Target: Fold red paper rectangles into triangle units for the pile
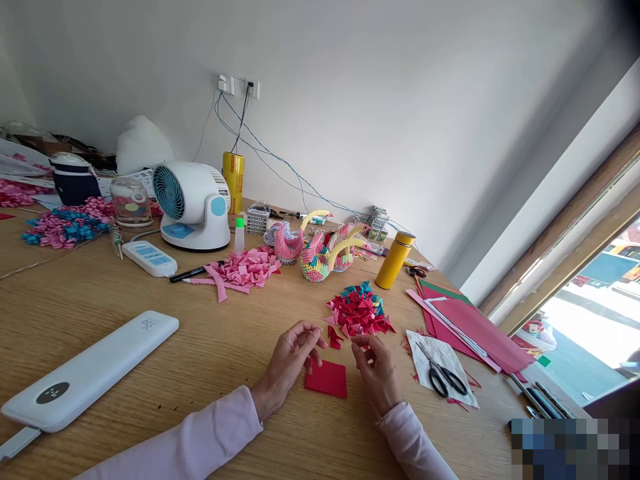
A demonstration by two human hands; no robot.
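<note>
My left hand (291, 360) is over the table, its fingers loosely curled and apart, with nothing visible in them. Just beyond its fingertips is a small folded red paper piece (334, 338). My right hand (376, 370) is opposite, fingers bent and slightly spread, also with nothing visible in them. Between and below the hands lies a stack of red paper rectangles (327, 380). Past them is a pile of folded paper triangles (360, 312), mostly red with some blue and pink. Scissors (440, 375) rest on a white tissue (425, 360) right of my right hand.
Red paper sheets (475, 327) and a yellow flask (395, 261) are at the right. Folded paper swans (320, 257) stand behind the triangles. Pink paper pieces (247, 268), a white fan (195, 207), a power strip (150, 259) and a white power bank (95, 367) are leftward.
</note>
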